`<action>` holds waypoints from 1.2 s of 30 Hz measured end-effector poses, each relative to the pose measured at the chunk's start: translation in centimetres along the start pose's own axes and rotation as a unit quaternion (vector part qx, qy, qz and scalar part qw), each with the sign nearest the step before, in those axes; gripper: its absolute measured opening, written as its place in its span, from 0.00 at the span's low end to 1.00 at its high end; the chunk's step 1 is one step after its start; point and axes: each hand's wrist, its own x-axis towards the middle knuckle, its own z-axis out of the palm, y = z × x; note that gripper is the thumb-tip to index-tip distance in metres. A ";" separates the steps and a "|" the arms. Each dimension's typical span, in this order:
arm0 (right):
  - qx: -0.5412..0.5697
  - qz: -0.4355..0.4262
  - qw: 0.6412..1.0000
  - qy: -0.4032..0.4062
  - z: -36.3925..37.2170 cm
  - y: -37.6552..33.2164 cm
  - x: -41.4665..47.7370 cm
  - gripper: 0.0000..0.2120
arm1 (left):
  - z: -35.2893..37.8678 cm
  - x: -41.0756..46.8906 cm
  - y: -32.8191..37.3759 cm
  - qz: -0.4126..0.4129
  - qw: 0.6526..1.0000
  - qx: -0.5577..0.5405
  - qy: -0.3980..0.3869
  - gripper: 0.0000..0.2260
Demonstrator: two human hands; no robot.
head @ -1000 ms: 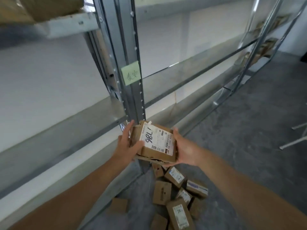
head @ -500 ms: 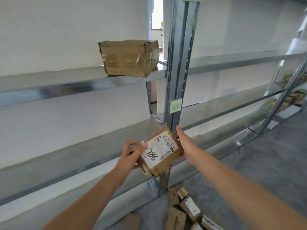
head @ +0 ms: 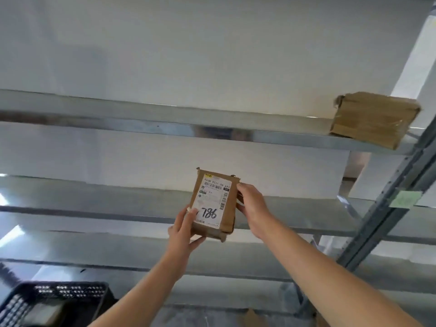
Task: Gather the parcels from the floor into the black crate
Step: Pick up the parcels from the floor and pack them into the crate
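A small brown cardboard parcel [head: 213,204] with a white label marked 786 is held upright in front of the metal shelves. My left hand [head: 185,226] grips its lower left corner from below. My right hand [head: 253,206] holds its right edge. The black perforated crate [head: 59,296] stands at the bottom left, below and left of the parcel. One cardboard corner of a floor parcel [head: 251,318] shows at the bottom edge; the rest of the pile is out of view.
Grey metal shelves [head: 141,123] run across the view, with a slanted upright post [head: 387,215] on the right bearing a green note [head: 404,199]. A larger taped cardboard box [head: 372,119] sits on the upper shelf at right.
The view has swung up and to the left, bringing the black crate into sight and losing the floor pile. Both hands turned the 786 parcel upright and kept hold of it.
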 end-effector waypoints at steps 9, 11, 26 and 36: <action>-0.138 -0.038 0.974 -0.178 14.9 0.1 -0.2 0.24 | -11.9 1.6 4.2 0.008 0.985 0.046 0.165 0.14; -0.147 -0.041 0.968 -0.201 16.8 0.4 0.4 0.26 | -13.5 2.4 4.4 -0.011 0.981 0.045 0.189 0.17; -0.112 0.057 0.901 -0.416 31.6 0.5 8.7 0.15 | -23.7 3.2 10.1 0.096 0.916 0.122 0.370 0.18; -0.141 0.031 0.813 -0.564 42.0 3.9 7.8 0.20 | -30.6 0.5 9.5 0.090 0.869 0.036 0.485 0.20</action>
